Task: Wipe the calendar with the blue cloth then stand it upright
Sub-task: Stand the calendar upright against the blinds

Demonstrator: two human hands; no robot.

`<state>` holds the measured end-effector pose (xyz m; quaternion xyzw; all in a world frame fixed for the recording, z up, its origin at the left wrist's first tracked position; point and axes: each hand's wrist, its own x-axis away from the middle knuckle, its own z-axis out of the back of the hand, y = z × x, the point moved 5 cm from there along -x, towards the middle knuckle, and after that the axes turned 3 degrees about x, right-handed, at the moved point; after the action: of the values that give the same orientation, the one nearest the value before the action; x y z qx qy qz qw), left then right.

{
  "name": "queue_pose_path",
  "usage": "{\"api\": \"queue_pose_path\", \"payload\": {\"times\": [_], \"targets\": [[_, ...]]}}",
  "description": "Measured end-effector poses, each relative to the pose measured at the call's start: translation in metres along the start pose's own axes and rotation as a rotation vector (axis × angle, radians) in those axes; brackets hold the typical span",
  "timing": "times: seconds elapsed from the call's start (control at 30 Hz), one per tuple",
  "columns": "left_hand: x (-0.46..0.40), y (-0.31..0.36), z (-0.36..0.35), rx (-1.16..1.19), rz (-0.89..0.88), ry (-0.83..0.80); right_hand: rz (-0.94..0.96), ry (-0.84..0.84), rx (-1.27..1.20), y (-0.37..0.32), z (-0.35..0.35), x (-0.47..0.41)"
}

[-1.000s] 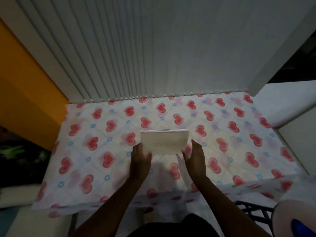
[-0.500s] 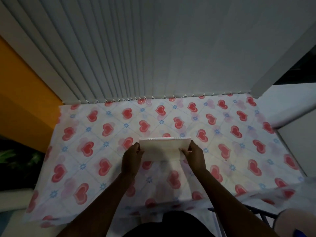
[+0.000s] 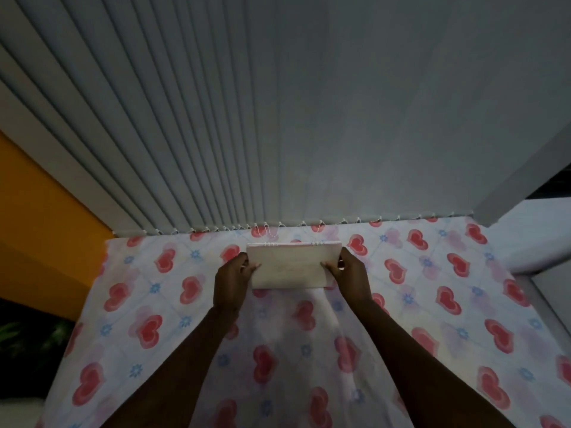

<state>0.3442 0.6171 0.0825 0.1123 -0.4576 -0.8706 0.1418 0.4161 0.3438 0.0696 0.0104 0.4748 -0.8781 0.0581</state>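
A white spiral-bound desk calendar (image 3: pixel 292 265) stands upright on the heart-patterned tablecloth (image 3: pixel 432 304), its wire binding along the top edge, close to the blinds. My left hand (image 3: pixel 232 278) grips its left edge, thumb on the front face. My right hand (image 3: pixel 352 273) grips its right edge the same way. The print on the calendar is too faint to read. No blue cloth is in view.
Grey vertical blinds (image 3: pixel 278 118) hang right behind the table's far edge. An orange wall (image 3: pixel 40 230) lies to the left, with dark foliage (image 3: pixel 27 338) below it. A white ledge (image 3: pixel 531 236) borders the table on the right.
Both hands have moved the calendar away from me toward the blinds. Their grip shifted from under its bottom corners to its side edges. The camera has tilted forward.
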Motion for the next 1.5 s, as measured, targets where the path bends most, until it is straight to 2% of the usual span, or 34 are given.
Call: {"api": "queue_pose_path", "payload": {"times": [0.23, 0.5, 0.87, 1.2, 1.33, 1.5], "targets": [[-0.072, -0.007, -0.007, -0.036, 0.000, 0.036, 0.010, -0.048, 0.018, -0.001, -0.017, -0.076], [-0.105, -0.029, -0.024, 0.002, 0.022, 0.000, -0.021, -0.070, 0.056, 0.013, -0.035, -0.110], [-0.099, -0.041, -0.031, -0.011, 0.034, -0.062, -0.002, -0.109, 0.067, 0.018, -0.043, -0.103], [-0.095, -0.037, -0.031, -0.040, 0.066, -0.049, -0.060, -0.116, 0.136, 0.016, -0.042, -0.101], [-0.085, -0.032, -0.030, 0.044, 0.129, -0.015, -0.129, -0.116, 0.144, 0.015, -0.036, -0.093], [-0.068, -0.015, -0.016, -0.027, 0.091, 0.087, -0.132, -0.076, 0.275, -0.004, -0.024, -0.077]]}}
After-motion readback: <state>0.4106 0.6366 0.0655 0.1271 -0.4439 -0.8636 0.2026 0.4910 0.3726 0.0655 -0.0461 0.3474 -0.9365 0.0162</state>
